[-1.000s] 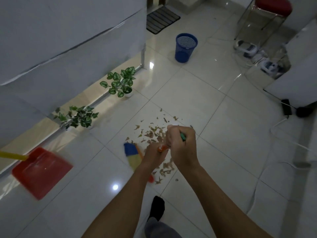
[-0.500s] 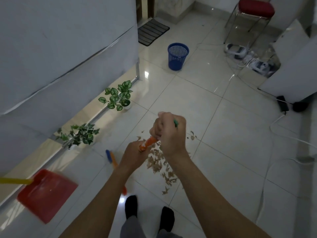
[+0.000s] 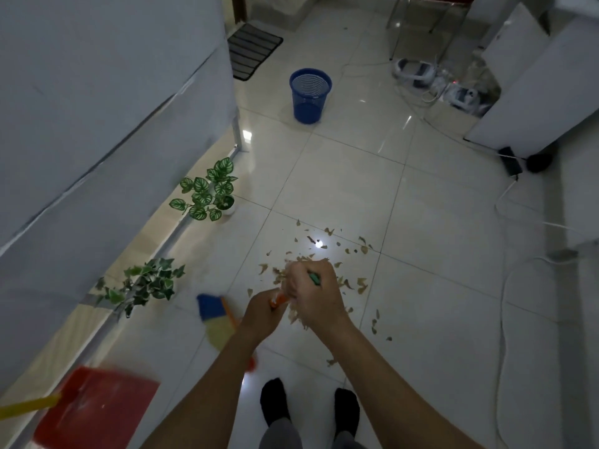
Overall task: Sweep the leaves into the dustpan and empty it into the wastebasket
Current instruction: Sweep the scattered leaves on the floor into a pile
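Observation:
Both my hands grip the broom's orange handle: my left hand (image 3: 262, 311) lower down, my right hand (image 3: 312, 291) above it near the green tip. The broom head (image 3: 215, 320), blue on top with yellowish bristles, is on the floor left of my hands. Dry brown leaves (image 3: 351, 281) lie scattered on the white tiles around and beyond my hands. A red dustpan (image 3: 97, 406) with a yellow handle lies on the floor at the lower left. The blue mesh wastebasket (image 3: 310, 95) stands upright farther ahead.
Two small potted green plants (image 3: 207, 192) (image 3: 142, 283) stand along the white draped table on the left. White cables (image 3: 505, 286) trail over the floor at right, near white boxes and devices (image 3: 418, 71). My black-socked feet (image 3: 275, 400) are just below the leaves.
The broom head has swung back out to the left and spread wider than half a second ago. The view has shifted slightly; the leaf pile stays under my hands.

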`<state>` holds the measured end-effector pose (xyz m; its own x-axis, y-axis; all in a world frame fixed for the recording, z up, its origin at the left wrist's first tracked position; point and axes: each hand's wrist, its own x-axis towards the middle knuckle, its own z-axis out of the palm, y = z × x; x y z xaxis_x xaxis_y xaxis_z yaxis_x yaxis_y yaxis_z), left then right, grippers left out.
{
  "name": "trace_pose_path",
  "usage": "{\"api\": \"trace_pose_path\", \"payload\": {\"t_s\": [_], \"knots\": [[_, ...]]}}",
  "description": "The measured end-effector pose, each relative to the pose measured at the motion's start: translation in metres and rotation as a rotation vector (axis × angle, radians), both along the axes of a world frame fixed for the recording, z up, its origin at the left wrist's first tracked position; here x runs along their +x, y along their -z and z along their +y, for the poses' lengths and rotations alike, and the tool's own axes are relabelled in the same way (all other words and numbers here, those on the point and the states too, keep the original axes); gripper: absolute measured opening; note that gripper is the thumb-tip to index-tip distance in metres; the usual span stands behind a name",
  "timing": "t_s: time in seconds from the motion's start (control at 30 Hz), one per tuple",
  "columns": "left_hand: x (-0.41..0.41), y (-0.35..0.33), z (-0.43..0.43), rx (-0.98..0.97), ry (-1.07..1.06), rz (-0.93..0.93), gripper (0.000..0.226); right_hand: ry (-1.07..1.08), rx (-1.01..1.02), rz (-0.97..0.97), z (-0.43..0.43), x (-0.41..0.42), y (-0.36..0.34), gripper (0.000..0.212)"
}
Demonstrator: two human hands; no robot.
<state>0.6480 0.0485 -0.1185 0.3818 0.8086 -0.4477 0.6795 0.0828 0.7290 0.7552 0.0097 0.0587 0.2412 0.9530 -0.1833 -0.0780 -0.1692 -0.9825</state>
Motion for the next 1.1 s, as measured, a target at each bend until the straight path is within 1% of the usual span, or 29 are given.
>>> {"api": "trace_pose_path", "payload": {"t_s": [0.13,0.2,0.27,0.33,0.37,0.4,0.43,0.53,0.6,0.63,0.7,0.77,0.83,0.93,1.03,1.1], "knots": [[0.038,0.002,0.024,-0.051,0.063,-0.049,0.032,0.172,0.037,-0.126,0.006,0.013,-0.007,0.041],[0.057,-0.002,0.029,-0.025,0.137,-0.048,0.026,0.217,0.068,-0.172,0.006,0.020,-0.008,0.041],[0.077,-0.011,0.031,-0.002,0.165,-0.096,0.021,0.274,0.079,-0.219,0.005,0.022,-0.010,0.043],[0.093,-0.019,0.033,0.035,0.168,-0.193,0.030,0.291,0.098,-0.260,0.003,0.022,-0.018,0.040],[0.097,-0.025,0.035,0.041,0.189,-0.199,0.029,0.297,0.123,-0.257,0.003,0.022,-0.025,0.038],[0.098,-0.033,0.038,0.043,0.214,-0.170,0.020,0.304,0.149,-0.227,0.004,0.023,-0.032,0.036],[0.097,-0.041,0.043,0.063,0.235,-0.152,0.018,0.313,0.171,-0.200,0.006,0.025,-0.041,0.034],[0.084,-0.060,0.052,0.151,0.225,-0.148,0.033,0.324,0.235,-0.189,0.011,0.030,-0.063,0.033],[0.073,-0.069,0.047,0.230,0.137,-0.136,0.048,0.313,0.249,-0.089,0.015,0.030,-0.071,0.037],[0.066,-0.073,0.042,0.276,0.080,-0.144,0.050,0.294,0.258,-0.032,0.017,0.029,-0.073,0.040],[0.050,-0.075,0.030,0.348,-0.013,-0.154,0.047,0.256,0.268,0.064,0.019,0.027,-0.071,0.042],[0.035,-0.068,0.016,0.365,-0.067,-0.131,0.043,0.231,0.245,0.170,0.017,0.026,-0.062,0.039],[0.022,-0.051,-0.004,0.334,-0.100,-0.071,0.043,0.211,0.181,0.250,0.010,0.028,-0.045,0.038],[0.011,-0.020,-0.034,0.200,-0.173,0.010,0.049,0.168,0.045,0.303,-0.004,0.034,-0.016,0.039],[0.020,0.000,-0.057,0.092,-0.182,0.086,0.052,0.054,-0.082,0.252,-0.021,0.050,0.007,0.038],[0.040,0.005,-0.066,0.054,-0.178,0.126,0.051,-0.033,-0.099,0.182,-0.033,0.066,0.018,0.042]]}}
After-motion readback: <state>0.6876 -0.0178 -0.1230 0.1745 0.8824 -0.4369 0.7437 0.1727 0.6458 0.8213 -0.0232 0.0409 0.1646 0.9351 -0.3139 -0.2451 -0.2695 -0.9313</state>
